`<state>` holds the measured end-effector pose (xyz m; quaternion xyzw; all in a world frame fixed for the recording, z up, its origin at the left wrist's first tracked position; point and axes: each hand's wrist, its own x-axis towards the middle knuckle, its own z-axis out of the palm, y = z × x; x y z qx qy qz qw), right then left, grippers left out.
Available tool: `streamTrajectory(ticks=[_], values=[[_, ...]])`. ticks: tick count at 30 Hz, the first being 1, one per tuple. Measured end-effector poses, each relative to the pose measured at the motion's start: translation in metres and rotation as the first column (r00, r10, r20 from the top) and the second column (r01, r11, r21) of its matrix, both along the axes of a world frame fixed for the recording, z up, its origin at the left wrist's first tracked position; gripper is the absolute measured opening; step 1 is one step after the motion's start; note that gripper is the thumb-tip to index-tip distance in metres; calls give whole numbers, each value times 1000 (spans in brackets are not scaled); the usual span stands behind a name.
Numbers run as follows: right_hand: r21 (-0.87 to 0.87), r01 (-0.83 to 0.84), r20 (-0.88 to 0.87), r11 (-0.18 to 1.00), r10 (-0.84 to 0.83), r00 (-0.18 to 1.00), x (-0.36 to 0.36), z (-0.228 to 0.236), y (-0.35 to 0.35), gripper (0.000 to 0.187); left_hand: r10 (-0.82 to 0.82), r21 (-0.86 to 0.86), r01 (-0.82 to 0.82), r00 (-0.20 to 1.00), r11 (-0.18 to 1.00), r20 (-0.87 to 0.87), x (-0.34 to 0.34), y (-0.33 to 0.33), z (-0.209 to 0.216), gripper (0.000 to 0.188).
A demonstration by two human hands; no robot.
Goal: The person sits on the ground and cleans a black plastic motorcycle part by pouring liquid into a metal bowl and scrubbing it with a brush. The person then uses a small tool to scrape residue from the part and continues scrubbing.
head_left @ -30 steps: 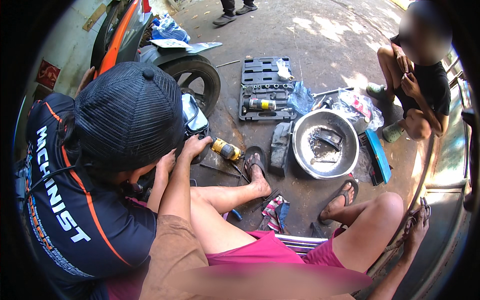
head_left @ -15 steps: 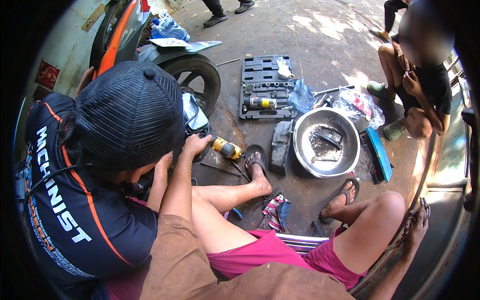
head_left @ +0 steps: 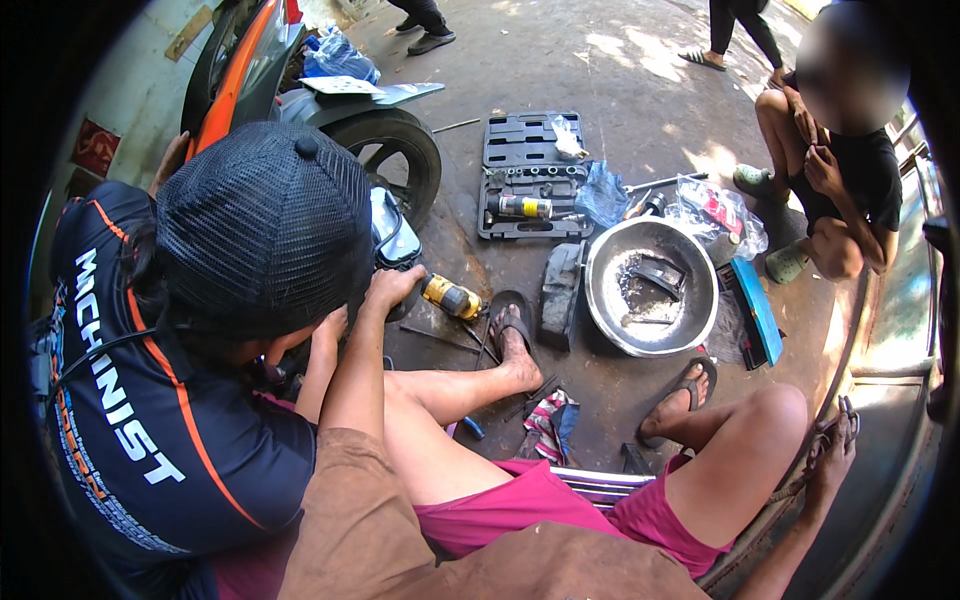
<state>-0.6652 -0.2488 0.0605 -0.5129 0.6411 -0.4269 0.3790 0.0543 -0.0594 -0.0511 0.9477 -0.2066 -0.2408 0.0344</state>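
Note:
My left hand (head_left: 392, 289) reaches past the co-worker's cap, its fingers wrapped round a dark grip that appears to belong to a yellow-and-black power drill (head_left: 452, 297). The drill's nose points toward my left foot. Close behind the hand is a clear-faced, black-edged work light or box-shaped thing (head_left: 396, 236); its kind is uncertain. Off to the right, beyond my knee, my right hand (head_left: 832, 455) rests by the metal frame with its fingers stretched out. A co-worker in a black mesh cap (head_left: 262, 215) leans in on my left; their hands are mostly hidden.
An opened black socket case (head_left: 535, 228) lies ahead, near a motorcycle wheel (head_left: 410, 165). A steel basin (head_left: 702, 330) holds dark parts, with a black box-like part (head_left: 560, 300) beside it. A blue tray (head_left: 758, 310) and rags (head_left: 550, 425) lie around. Another person (head_left: 850, 170) crouches at right.
Legs of a walking person have come further into view at the far right. At the top, another person's feet have shifted left. The co-worker's cap has moved slightly right; my hands stay put.

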Motion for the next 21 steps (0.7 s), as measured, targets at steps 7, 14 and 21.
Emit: streamTrajectory(ticks=[7, 14, 21], values=[[97, 17, 33, 995, -20, 999, -10, -3, 2, 28, -5, 5, 5, 998, 1000, 64, 0, 0, -7, 89], [191, 49, 56, 980, -61, 997, -23, -11, -3, 38, 15, -2, -15, 999, 1000, 51, -7, 2, 4, 91], [61, -18, 71, 998, 14, 997, -6, -2, 2, 31, -21, 47, 18, 997, 999, 74, -9, 6, 3, 92]])
